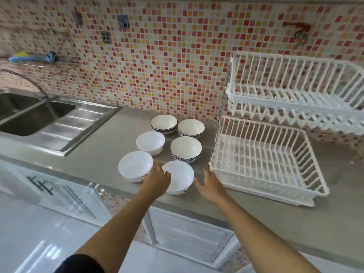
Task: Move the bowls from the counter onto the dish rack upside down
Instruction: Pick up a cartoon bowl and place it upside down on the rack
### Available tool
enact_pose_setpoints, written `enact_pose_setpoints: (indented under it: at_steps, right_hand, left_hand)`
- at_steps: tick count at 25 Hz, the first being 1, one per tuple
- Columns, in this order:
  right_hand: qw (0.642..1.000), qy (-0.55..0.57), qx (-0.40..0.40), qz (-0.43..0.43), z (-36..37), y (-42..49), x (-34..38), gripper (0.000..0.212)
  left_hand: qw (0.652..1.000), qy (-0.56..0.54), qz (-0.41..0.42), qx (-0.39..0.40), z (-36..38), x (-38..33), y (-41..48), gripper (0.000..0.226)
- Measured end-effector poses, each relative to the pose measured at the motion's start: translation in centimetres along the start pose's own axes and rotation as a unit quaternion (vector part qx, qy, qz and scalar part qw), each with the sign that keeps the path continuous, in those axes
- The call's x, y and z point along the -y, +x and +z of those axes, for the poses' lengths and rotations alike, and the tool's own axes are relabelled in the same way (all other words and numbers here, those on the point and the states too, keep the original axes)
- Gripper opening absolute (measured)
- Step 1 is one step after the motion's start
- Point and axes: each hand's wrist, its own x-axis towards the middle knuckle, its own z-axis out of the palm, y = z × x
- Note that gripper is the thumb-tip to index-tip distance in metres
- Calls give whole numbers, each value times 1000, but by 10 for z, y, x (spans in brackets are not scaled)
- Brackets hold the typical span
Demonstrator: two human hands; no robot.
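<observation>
Grey surface [102, 154] carries six upright bowls. Both hands flank the nearest bowl [180, 175]: left hand [157, 178] touching its left rim, right hand [209, 185] just beside it, fingers spread, gripping nothing. Rack [262, 160] stands right, sink [29, 115] far left.

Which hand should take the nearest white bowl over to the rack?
Right. The right hand is open beside the nearest bowl, between it and the dish rack. The left hand is at the bowl's far side, so it would have to cross over.
</observation>
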Motion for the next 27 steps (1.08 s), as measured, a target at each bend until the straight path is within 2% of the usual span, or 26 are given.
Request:
enact_pose_setpoints:
  at_steps: [4, 6, 8, 10, 13, 16, 19, 21, 24, 27]
  right_hand:
    - [991, 63, 59, 106, 42, 38, -10, 72]
    - [983, 97, 95, 121, 60, 45, -7, 65]
    - [982, 111, 98, 118, 71, 47, -1, 49]
    - [984, 112, 74, 119, 73, 46, 3, 43]
    - [988, 123, 58, 74, 61, 36, 13, 42]
    - [996, 79, 41, 5, 30, 22, 24, 44]
    - [996, 13, -17, -90, -13, -9, 47, 53]
    - [985, 47, -95, -139, -43, -32, 69, 61]
    - [958, 105, -193, -186, -96, -59, 106, 63]
    - [925, 80, -298, -222, -161, -78, 124, 65]
  left_hand:
    - [996, -47, -69, 18, 31, 17, 11, 67]
    - [993, -59, -90, 38, 46, 21, 17, 68]
    - [994, -40, -79, 56, 51, 22, 17, 67]
    - [995, -34, -82, 54, 56, 27, 18, 68]
    - [994, -35, -94, 47, 46, 33, 13, 67]
    - [992, -100, -79, 13, 11, 27, 13, 57]
    - [998, -54, 20, -29, -42, 12, 14, 52]
    - [987, -119, 88, -68, -79, -10, 7, 42]
    - [946, -232, 177, -143, -131, -63, -14, 30]
    - [902, -296, 278, -146, -172, -114, -34, 24]
